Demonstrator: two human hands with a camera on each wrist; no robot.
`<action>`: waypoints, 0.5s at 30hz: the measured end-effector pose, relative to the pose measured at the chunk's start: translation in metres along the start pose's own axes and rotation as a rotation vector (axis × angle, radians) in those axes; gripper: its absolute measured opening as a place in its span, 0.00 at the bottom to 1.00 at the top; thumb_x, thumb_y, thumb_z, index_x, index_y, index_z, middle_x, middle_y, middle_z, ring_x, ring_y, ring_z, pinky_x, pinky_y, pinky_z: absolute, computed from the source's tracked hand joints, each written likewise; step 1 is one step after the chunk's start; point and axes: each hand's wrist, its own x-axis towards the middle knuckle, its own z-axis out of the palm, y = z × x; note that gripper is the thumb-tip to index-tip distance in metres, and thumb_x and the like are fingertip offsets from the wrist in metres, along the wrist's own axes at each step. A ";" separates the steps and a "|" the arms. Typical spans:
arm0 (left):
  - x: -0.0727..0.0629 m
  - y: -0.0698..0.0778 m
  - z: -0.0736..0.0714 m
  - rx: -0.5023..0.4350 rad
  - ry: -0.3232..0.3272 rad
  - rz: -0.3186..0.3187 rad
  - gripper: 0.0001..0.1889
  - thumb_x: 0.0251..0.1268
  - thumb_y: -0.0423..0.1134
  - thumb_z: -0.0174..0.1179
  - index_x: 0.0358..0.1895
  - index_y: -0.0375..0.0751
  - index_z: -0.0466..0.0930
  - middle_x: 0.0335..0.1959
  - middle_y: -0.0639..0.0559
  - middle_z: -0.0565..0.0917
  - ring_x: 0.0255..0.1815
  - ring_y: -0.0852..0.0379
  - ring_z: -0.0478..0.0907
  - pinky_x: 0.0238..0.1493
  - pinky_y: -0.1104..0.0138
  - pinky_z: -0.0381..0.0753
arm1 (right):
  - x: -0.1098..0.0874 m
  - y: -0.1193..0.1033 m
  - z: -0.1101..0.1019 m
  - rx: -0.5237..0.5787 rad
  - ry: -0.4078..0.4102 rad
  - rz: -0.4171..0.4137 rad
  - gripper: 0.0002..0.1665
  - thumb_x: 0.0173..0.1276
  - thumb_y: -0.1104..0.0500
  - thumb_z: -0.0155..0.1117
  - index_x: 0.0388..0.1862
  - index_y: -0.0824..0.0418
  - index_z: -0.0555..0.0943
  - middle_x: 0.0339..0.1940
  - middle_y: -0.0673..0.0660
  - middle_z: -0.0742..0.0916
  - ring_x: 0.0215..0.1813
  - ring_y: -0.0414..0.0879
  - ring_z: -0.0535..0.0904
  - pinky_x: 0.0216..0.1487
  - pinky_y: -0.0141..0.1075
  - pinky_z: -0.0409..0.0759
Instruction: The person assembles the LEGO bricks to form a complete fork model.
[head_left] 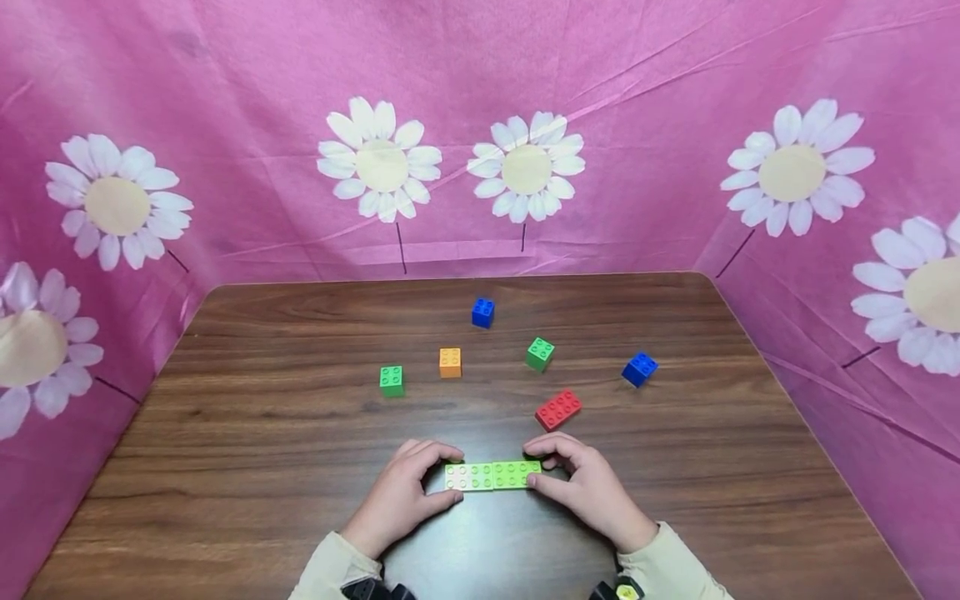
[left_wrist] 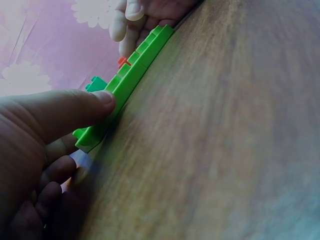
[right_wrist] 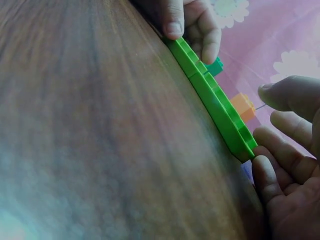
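Note:
Two light green toy building bricks lie end to end on the brown table, a left one (head_left: 468, 477) and a right one (head_left: 517, 474), a thin seam between them. My left hand (head_left: 408, 487) is around the left brick's outer end. Its thumb (left_wrist: 102, 100) presses the near side, while the fingers reach behind, partly hidden. At the other end is my right hand (head_left: 588, 487). Its fingers touch the right brick's outer end, and the thumb (right_wrist: 287, 95) is raised above, apart from the brick. Beyond the right hand lies a red brick (head_left: 558, 409).
Farther back stand a green brick (head_left: 392, 381), an orange brick (head_left: 450, 362), a second green brick (head_left: 540, 354), a blue brick (head_left: 483, 312) and another blue brick (head_left: 640, 369). Pink cloth (head_left: 450, 50) with white flowers surrounds the table (head_left: 247, 400) at the back and sides.

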 end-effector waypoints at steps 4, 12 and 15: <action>0.000 0.001 0.000 -0.008 0.001 -0.002 0.22 0.50 0.41 0.79 0.49 0.54 0.83 0.48 0.69 0.83 0.52 0.62 0.74 0.56 0.59 0.74 | 0.001 -0.002 -0.001 0.024 0.015 0.018 0.15 0.59 0.66 0.76 0.46 0.62 0.85 0.48 0.55 0.87 0.49 0.46 0.82 0.47 0.33 0.81; -0.001 0.000 0.000 -0.005 -0.001 -0.005 0.22 0.50 0.40 0.79 0.49 0.53 0.84 0.48 0.70 0.83 0.52 0.62 0.74 0.57 0.59 0.74 | 0.000 -0.006 -0.001 0.029 0.032 0.021 0.14 0.61 0.66 0.74 0.46 0.63 0.85 0.47 0.56 0.87 0.47 0.47 0.82 0.46 0.34 0.81; -0.001 0.001 0.000 -0.008 0.000 -0.007 0.22 0.49 0.40 0.79 0.49 0.53 0.84 0.48 0.69 0.83 0.52 0.62 0.74 0.57 0.59 0.74 | 0.000 -0.007 -0.001 0.029 0.051 0.022 0.13 0.61 0.66 0.74 0.46 0.62 0.85 0.46 0.56 0.88 0.46 0.46 0.83 0.46 0.34 0.81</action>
